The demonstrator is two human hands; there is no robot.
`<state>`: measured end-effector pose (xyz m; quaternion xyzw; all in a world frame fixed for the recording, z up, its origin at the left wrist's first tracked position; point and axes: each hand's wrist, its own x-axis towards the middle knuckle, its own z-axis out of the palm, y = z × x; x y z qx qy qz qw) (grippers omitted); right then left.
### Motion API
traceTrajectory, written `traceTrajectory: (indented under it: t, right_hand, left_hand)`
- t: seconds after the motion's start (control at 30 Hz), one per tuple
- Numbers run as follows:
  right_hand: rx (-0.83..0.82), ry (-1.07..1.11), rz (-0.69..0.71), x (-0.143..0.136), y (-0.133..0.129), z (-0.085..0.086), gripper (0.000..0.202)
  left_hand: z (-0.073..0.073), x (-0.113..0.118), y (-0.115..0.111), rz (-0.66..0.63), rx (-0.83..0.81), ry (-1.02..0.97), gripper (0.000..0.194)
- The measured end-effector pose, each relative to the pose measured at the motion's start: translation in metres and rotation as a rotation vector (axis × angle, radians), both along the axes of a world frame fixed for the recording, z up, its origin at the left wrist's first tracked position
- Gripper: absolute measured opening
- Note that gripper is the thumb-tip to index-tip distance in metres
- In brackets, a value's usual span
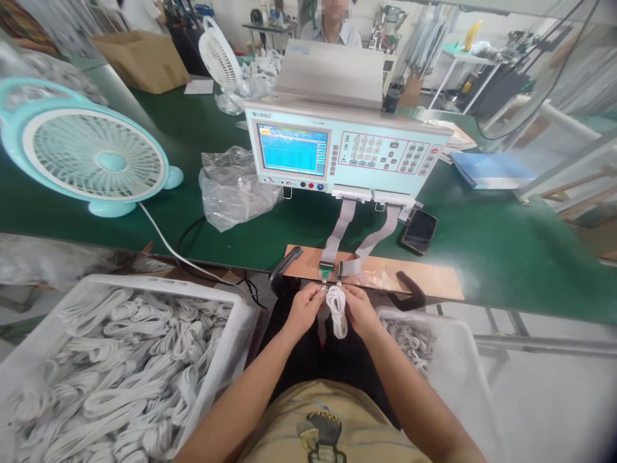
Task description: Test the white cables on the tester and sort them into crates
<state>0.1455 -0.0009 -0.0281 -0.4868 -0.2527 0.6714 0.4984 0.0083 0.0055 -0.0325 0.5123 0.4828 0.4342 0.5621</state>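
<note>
A coiled white cable [337, 312] hangs between my two hands at the table's front edge. My left hand [308, 304] pinches one end of it, close below a small green circuit board [326, 272]. The other end is pinched in my right hand [359, 308], near a second connector. Both cable ends meet the connectors on a wooden board [414, 270]; my fingers partly hide how far they are plugged in. Grey ribbon cables [339, 231] run from these connectors up to a tester [347, 151] with a lit blue screen.
Left of me a white bin [226, 294] holds many coiled cables; another bin [460, 328] is on my right. Black clamps [285, 270] grip the board. A phone [419, 232], plastic bag [231, 190] and fan [110, 161] rest on the green table. Another person [332, 29] is opposite.
</note>
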Motion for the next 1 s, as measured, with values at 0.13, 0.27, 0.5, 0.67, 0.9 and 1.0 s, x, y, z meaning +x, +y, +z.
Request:
traceTrajectory:
  t: [0.13, 0.27, 0.5, 0.67, 0.9, 1.0]
  right_hand:
    - [0.001, 0.009, 0.009, 0.001, 0.001, 0.001, 0.022]
    - [-0.006, 0.001, 0.012, 0.001, 0.001, 0.001, 0.023]
    - [0.006, 0.002, 0.025, 0.003, 0.001, -0.001, 0.022]
    - [-0.004, 0.027, 0.023, 0.003, 0.002, -0.003, 0.024]
    - [-0.014, 0.035, 0.0, 0.001, 0.004, -0.005, 0.025]
    - [-0.029, 0.024, -0.004, 0.001, 0.006, -0.005, 0.025]
  left_hand:
    - [0.0, 0.004, 0.0, 0.061, 0.053, 0.033, 0.03]
    - [-0.002, 0.006, 0.0, 0.088, 0.03, 0.038, 0.029]
    - [-0.005, 0.014, -0.001, 0.179, -0.062, -0.058, 0.029]
    - [-0.005, 0.02, -0.005, 0.226, -0.105, -0.131, 0.03]
    - [-0.01, 0.022, -0.005, 0.237, -0.023, -0.124, 0.03]
    - [-0.014, 0.027, 0.001, 0.265, -0.04, -0.13, 0.032]
